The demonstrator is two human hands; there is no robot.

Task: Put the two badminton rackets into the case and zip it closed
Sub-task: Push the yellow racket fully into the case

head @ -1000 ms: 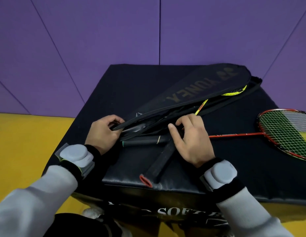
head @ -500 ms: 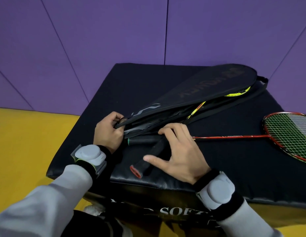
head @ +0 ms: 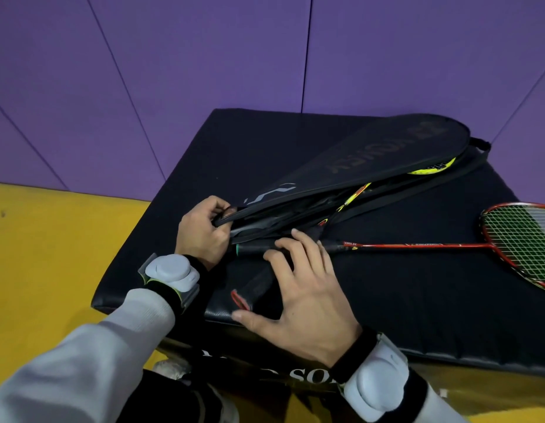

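Observation:
The black racket case (head: 371, 154) lies unzipped on a black padded block (head: 265, 154). My left hand (head: 201, 233) pinches the upper flap at the case's narrow end and holds it lifted. A yellow racket (head: 432, 170) sits partly inside; its head shows at the far end, and its black handle with a red butt cap (head: 240, 300) sticks out toward me. My right hand (head: 304, 297) is spread flat over that handle with its fingers apart. The red racket (head: 417, 245) lies outside the case on the right, its dark handle reaching under my right fingertips.
The block's front edge (head: 295, 340) runs just below my right hand. A purple padded wall (head: 204, 71) stands behind the block and a yellow floor mat (head: 51, 254) lies to the left. The red racket's head overhangs the frame's right edge.
My right hand has let go of the handle, drawn back toward me and spread its fingers. My left hand keeps its hold on the case flap.

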